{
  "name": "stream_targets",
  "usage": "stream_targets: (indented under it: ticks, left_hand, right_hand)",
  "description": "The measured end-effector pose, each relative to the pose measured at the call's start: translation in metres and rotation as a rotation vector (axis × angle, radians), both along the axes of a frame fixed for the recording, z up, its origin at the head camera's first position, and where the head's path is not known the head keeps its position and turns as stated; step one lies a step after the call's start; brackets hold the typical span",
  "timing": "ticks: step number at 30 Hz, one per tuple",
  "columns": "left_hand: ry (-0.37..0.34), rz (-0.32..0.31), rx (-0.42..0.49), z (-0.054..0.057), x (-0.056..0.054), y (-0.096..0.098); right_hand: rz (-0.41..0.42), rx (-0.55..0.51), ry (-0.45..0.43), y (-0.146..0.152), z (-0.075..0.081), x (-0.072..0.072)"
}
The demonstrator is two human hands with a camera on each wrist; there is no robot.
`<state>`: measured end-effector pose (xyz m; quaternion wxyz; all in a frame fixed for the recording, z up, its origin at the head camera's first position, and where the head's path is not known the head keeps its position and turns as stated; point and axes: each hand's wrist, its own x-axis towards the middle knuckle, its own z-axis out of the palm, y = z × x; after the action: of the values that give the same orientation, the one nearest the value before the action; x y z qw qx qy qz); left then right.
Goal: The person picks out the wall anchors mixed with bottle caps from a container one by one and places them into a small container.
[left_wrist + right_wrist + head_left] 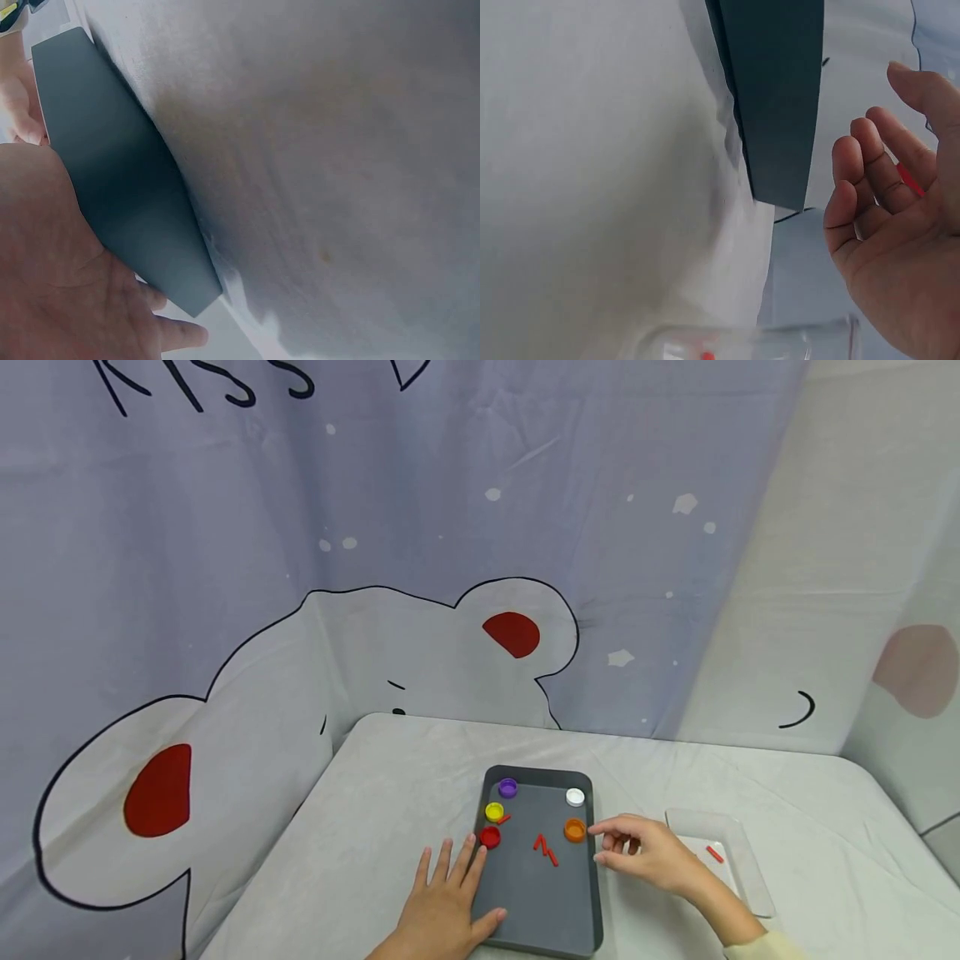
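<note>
Four red sticks (552,857) are lying in the gray tray (525,902) on the desk (420,777). From the head view, I am seeing the left hand (438,910) resting at the tray's left rim, fingers spread, and the right hand (654,856) hovering near the orange cup (575,830), thumb and index finger apart. Left wrist view: the palm is showing beside the tray. Right wrist view: the fingers are curving loosely near the tray.

Black lettering (183,387) read as "KISS" in head view, printed on cloth backdrop (420,468); letter tops cut off by upper edge. Pointed black mark (402,388) seen to right, likewise cut off, not identifiable.
</note>
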<state>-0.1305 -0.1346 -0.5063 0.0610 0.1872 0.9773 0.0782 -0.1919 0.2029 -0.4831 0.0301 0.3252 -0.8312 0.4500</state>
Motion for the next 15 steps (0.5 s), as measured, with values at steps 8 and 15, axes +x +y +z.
stream_targets:
  ticks: [8, 15]
  left_hand:
    - [0.002, -0.003, -0.005, 0.001, 0.000, 0.001]
    - [0.000, -0.003, -0.008, 0.001, 0.000, 0.001]
  right_hand:
    - [0.050, 0.008, 0.024, -0.013, -0.002, -0.005]
    - [0.072, 0.012, -0.023, -0.021, 0.000, -0.007]
